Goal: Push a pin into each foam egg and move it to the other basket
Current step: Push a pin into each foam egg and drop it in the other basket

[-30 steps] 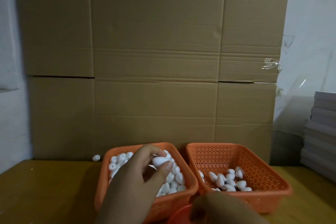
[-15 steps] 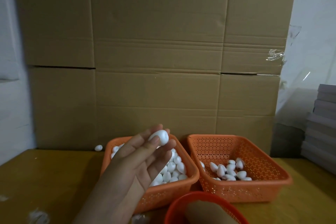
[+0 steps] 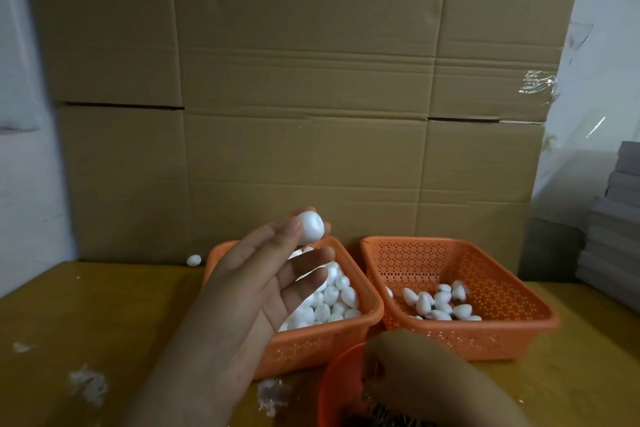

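White foam, one egg [image 3: 310,227] of it, is raised above the left basket [image 3: 370,303], pinched between the thumb and the fingertips of the person's left hand [image 3: 258,282]. The palm faces the person, and the lower fingers lie straight and loose under the egg.

That left basket is orange plastic with a perforated wall, and it sits on the yellowish desk [image 3: 86,315] toward the back edge, heaped with plain white eggs [image 3: 334,298]. Just beside it on the right stands a second orange basket [image 3: 512,291], the two rims almost touching. A much smaller cluster of eggs [image 3: 438,302] lies on its floor, and dark spots show on a few of them.

At the near edge of the desk the right hand [image 3: 426,371] reaches down into a round red bowl [image 3: 334,388], where a tangle of thin dark metal pieces [image 3: 384,414] shows under it. Its fingers are hidden from me, so I cannot tell whether it grips anything.

One stray egg [image 3: 194,260] rests on the desk against the foot of the big cardboard sheets [image 3: 304,87] that stand along the back edge. Bits of white fluff [image 3: 86,383] lie on the desk at the left, and a stack of grey boards [image 3: 613,229] rises at the far right.
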`<state>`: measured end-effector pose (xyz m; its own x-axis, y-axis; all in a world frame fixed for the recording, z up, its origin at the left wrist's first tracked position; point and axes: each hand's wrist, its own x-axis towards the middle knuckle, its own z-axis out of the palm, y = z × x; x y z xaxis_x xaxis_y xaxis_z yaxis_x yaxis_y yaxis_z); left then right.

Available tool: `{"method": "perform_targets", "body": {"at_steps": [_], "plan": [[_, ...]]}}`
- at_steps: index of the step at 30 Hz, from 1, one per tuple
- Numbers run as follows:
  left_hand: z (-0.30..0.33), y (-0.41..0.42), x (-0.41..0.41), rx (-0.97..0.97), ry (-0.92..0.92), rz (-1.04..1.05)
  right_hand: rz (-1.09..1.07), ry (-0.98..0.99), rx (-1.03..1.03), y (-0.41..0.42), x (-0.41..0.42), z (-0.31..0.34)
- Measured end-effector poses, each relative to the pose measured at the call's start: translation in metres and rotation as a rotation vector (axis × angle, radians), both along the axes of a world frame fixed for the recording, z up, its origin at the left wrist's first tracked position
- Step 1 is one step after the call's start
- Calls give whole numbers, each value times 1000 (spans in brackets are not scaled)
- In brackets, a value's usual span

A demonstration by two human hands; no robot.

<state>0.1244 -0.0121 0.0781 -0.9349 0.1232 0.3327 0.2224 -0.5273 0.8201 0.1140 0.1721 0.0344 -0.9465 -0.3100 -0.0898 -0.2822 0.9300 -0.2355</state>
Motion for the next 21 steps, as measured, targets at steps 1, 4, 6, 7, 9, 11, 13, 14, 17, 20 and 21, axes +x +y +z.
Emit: {"method": "perform_targets", "body": {"at_steps": [1, 4, 6, 7, 9, 11, 13, 14, 17, 20, 21], "plan": [[0, 1, 1, -32, 9, 25, 8, 0, 2, 1, 2, 3], [0, 4, 2, -46, 11, 36, 10, 81, -43, 5, 14, 13], [1, 6, 2, -21, 7, -10, 8, 171, -87, 5, 19, 20], [2, 6, 1, -2, 4, -40, 8, 220, -81, 5, 22, 24], [2, 6, 1, 30, -2, -93, 8, 358, -116, 4, 26, 32], [3, 6, 3, 40, 3, -122, 46, 479, -248, 4, 28, 38], [3, 6, 6, 38, 4, -123, 77, 534, -411, 3, 30, 42], [3, 6, 7, 34, 5, -125, 92, 570, -489, 2, 31, 43], [5, 8, 12, -13, 26, -92, 127, 627, -667, -1, 36, 45], [6, 11, 13, -38, 43, -19, 152, 652, -818, -7, 39, 45], [6, 11, 13, -38, 49, -4, 160, 653, -871, -9, 41, 45]]}}
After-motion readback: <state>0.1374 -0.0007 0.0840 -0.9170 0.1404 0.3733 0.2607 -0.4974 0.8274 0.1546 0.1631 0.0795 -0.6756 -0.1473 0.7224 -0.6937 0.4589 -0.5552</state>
